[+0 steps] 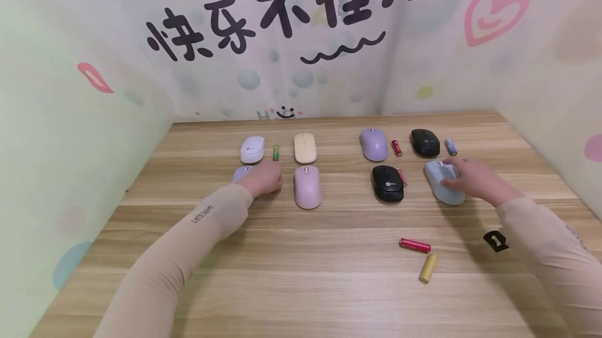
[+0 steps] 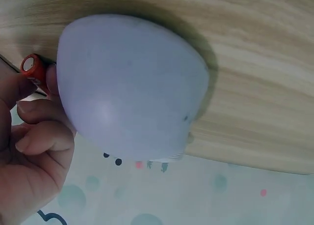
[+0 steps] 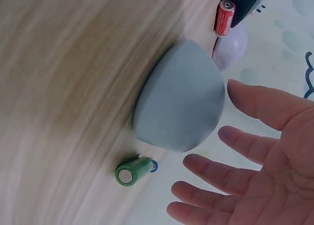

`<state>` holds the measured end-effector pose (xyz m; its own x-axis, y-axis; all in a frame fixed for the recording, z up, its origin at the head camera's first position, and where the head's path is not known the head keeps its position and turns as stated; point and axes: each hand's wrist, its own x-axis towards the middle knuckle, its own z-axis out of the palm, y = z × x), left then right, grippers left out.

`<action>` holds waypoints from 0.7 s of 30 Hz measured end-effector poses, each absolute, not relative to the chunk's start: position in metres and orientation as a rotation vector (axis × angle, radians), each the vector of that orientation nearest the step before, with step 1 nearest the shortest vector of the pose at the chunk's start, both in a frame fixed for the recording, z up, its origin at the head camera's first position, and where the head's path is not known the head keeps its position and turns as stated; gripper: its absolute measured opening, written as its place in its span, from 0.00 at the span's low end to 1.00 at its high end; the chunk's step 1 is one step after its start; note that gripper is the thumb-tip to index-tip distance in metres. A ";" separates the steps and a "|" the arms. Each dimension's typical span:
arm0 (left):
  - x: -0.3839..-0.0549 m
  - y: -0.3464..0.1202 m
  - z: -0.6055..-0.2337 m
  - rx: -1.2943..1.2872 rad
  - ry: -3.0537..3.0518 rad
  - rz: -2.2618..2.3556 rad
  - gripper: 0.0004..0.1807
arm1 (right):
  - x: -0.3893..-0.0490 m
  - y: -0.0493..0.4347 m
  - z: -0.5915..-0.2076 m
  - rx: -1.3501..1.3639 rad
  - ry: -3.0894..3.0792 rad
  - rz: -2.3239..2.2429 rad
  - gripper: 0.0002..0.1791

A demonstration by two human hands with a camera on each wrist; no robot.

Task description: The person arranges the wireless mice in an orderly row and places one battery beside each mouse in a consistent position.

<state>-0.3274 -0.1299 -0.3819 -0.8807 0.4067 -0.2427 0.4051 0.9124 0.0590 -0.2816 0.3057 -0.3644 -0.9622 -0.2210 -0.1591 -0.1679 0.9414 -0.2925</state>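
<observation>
My left hand [image 1: 265,177] is beside a purple computer mouse [image 2: 130,82] and pinches a red-orange battery [image 2: 35,71] between thumb and finger, close to the tabletop. In the head view the forearm and hand cover most of that mouse. On the other side, my right hand [image 3: 265,156] reaches over a light-blue mouse [image 3: 181,97], its fingers spread and fairly straight, with the fingertips near the mouse's side. A green battery [image 3: 133,171] stands out next to this mouse in the right wrist view; the right hand hides it in the head view.
Around the left hand are a white mouse [image 1: 252,150], a green battery [image 1: 276,152], a cream mouse [image 1: 305,148] and a pink mouse [image 1: 308,187]. Black mice [image 1: 388,184] and a purple mouse [image 1: 374,144] sit right of centre. Nearer lie red [image 1: 415,245] and gold [image 1: 428,268] batteries.
</observation>
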 end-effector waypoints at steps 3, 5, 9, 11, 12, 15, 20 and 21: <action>-0.324 -0.129 -0.371 0.575 2.806 0.029 0.06 | -0.281 0.308 -0.364 -0.301 2.906 -0.414 0.33; -0.321 -0.127 -0.360 0.547 2.828 0.016 0.10 | -0.281 0.309 -0.364 -0.311 2.910 -0.415 0.34; -0.315 -0.120 -0.337 0.488 2.943 0.030 0.16 | -0.280 0.310 -0.362 -0.316 2.914 -0.425 0.34; -0.312 -0.115 -0.329 0.498 2.990 0.049 0.15 | -0.279 0.310 -0.361 -0.307 2.910 -0.436 0.34; -0.310 -0.111 -0.326 0.503 2.998 0.078 0.13 | -0.279 0.310 -0.360 -0.301 2.909 -0.437 0.33; -0.306 -0.100 -0.328 0.577 2.998 0.142 0.11 | -0.278 0.308 -0.359 -0.304 2.917 -0.432 0.32; -0.300 -0.083 -0.348 0.624 2.918 0.193 0.19 | -0.276 0.300 -0.356 -0.348 2.956 -0.410 0.30; -0.299 -0.080 -0.352 0.612 2.908 0.182 0.20 | -0.275 0.298 -0.356 -0.359 2.964 -0.409 0.30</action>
<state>-0.2988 -0.0802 -0.3522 -0.9026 0.4089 -0.1344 0.3890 0.9086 0.1524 -0.2750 0.2977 -0.3558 -0.9635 -0.2508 -0.0937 -0.2161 0.9351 -0.2809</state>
